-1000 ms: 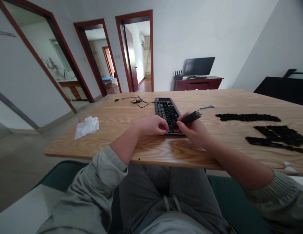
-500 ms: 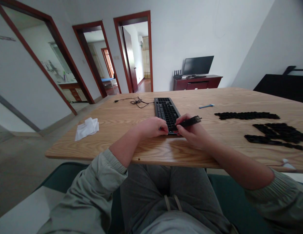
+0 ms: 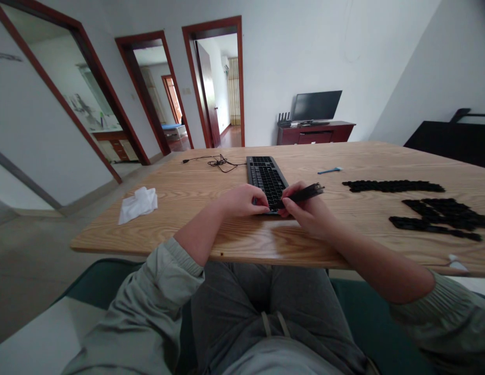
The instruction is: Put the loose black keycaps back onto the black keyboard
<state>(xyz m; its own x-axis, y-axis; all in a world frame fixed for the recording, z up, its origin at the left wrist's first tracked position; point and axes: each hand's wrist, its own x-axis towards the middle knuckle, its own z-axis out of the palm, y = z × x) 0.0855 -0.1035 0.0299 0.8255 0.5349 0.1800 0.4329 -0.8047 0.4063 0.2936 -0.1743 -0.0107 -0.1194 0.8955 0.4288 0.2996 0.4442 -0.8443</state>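
- my left hand (image 3: 242, 202) is curled, fingertips on the near end of the keyboard (image 3: 266, 179)
- my right hand (image 3: 308, 212) is gripping a slim black tool (image 3: 306, 193) just above it
- keyboard's mid-bench (image 3: 179, 208), black keycaps (image 3: 393, 186) off to the right

- No words, brands or numbers are showing legibly anywhere in this view.
- The black keyboard (image 3: 266, 179) on the table is carrying pale key legends, but they are all too small to read.
- The loose black keycaps (image 3: 393, 186) on the right of the table are showing no readable marks.
- The monitor (image 3: 317, 105) by the far wall is showing only a dark screen, without readable text.
- A dark streak (image 3: 7, 56) is appearing at the far left, too blurred to tell whether it is lettering.
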